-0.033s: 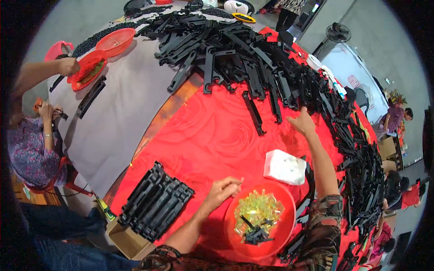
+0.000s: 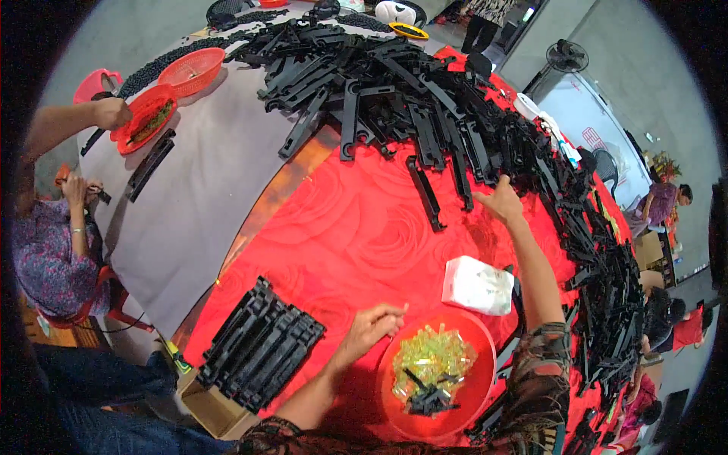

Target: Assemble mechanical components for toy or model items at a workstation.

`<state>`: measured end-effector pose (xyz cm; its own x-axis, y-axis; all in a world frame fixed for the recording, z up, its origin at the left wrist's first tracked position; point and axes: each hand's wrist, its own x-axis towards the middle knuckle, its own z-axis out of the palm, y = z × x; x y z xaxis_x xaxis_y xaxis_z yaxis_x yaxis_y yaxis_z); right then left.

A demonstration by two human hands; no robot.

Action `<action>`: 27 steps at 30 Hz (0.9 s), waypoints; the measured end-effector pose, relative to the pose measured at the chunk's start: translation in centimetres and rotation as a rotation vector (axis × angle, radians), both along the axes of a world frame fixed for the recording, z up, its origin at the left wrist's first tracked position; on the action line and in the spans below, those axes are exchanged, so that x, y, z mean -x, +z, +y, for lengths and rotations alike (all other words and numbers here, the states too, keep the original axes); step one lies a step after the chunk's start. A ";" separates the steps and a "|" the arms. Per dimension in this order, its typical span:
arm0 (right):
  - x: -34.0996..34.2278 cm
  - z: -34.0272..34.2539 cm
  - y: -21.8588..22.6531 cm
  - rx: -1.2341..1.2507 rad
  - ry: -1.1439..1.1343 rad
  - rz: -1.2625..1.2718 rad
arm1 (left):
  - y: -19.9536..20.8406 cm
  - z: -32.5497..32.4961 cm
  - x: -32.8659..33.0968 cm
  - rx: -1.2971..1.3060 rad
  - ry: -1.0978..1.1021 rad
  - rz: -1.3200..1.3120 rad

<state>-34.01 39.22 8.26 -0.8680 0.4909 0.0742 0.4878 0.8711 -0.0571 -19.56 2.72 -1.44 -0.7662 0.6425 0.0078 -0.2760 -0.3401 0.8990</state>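
My right hand reaches out over the red cloth to the near edge of a big heap of long black plastic parts. Its thumb is spread to the left and its fingertips are beside the parts, with nothing seen in its grasp. My left hand is held loosely, fingers partly bent, left of a red bowl; nothing shows in it. Small clear yellowish pieces and a few small black pieces lie in that bowl. One long black part lies apart from the heap, left of my right hand.
Several black parts stand in a row at the lower left, above a cardboard box. A white block-shaped pack sits behind the bowl. Across the grey cloth, a co-worker's hand is at a red basket; another person sits nearby.
My right hand has shifted very slightly left, its thumb still spread. My left hand stays almost in place.
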 end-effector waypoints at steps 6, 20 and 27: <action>11.5 -5.9 -1.9 0.011 0.047 0.019 | -1.6 -0.8 -1.4 -0.103 0.128 -0.358; 20.3 -4.3 -3.7 -0.008 0.004 -0.135 | -0.2 -1.4 -1.8 0.014 -0.033 -0.689; 16.5 -3.6 -4.0 -0.004 0.045 -0.163 | 0.5 -0.7 -1.2 0.204 -0.213 0.245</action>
<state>-50.52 35.63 4.22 -0.8898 0.4514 -0.0669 0.4508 0.8923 0.0233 -18.39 2.05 -0.90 -0.6065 0.7945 0.0299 -0.0899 -0.1059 0.9903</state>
